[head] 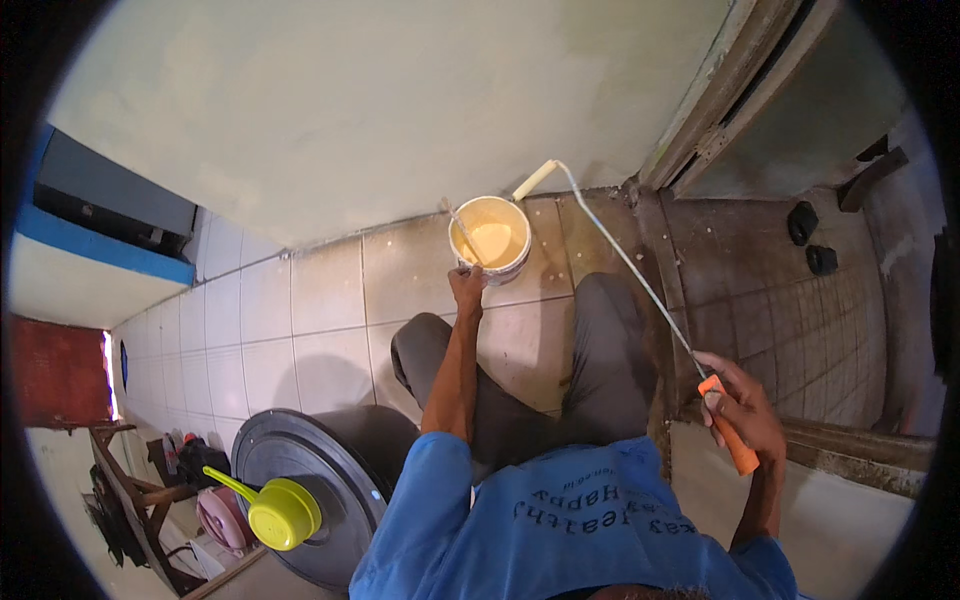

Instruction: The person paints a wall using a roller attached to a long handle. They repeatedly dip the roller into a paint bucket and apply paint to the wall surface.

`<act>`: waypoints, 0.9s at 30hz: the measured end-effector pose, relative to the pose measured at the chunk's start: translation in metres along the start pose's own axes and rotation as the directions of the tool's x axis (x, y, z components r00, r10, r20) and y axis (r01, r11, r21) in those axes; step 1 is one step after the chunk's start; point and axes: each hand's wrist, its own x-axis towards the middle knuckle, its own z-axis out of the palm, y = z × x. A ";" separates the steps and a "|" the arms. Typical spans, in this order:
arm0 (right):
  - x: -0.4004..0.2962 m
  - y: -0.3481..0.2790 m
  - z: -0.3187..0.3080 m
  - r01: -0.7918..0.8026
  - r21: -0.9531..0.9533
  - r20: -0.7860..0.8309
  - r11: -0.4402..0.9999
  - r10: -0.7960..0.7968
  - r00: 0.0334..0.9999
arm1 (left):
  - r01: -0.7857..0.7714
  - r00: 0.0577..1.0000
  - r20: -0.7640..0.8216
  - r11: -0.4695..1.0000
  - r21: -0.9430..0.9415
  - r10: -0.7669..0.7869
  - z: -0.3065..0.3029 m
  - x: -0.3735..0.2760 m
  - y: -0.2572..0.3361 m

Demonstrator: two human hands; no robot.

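My left hand grips the near rim of a white bucket on the tiled floor. Pale yellow paint lies inside it, and a thin stirring stick leans across the rim. In my right hand is the orange handle of a paint roller. Its long bent metal rod reaches forward to the cream roller sleeve, just right of the bucket and close to the foot of the wall. Whether the sleeve touches the wall, I cannot tell.
A pale wall rises ahead. To my left stands a dark lidded barrel with a lime-green dipper on top. A wooden door frame is at the right, and black sandals lie beyond it. Paint spots mark the floor tiles.
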 end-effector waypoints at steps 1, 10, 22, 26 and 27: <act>0.004 -0.005 0.000 -0.016 -0.043 0.035 0.999 0.017 0.999 | 0.021 1.000 0.009 1.000 -0.001 -0.021 -0.001 -0.008 -0.004; 0.086 -0.060 0.003 0.031 -0.389 0.328 0.921 0.107 0.939 | 0.134 0.989 0.070 0.989 -0.057 -0.129 -0.003 -0.037 -0.014; 0.269 -0.136 0.051 -0.102 -0.589 0.380 0.802 0.385 0.841 | 0.052 0.985 -0.165 0.995 0.082 -0.038 0.006 -0.046 -0.013; 0.276 -0.147 0.055 -0.149 -0.551 0.406 0.821 0.419 0.812 | 0.062 0.983 -0.179 0.993 0.098 -0.044 0.003 -0.044 -0.015; 0.276 -0.148 0.054 -0.156 -0.534 0.421 0.831 0.421 0.804 | 0.049 0.983 -0.183 0.995 0.089 -0.032 0.001 -0.042 -0.017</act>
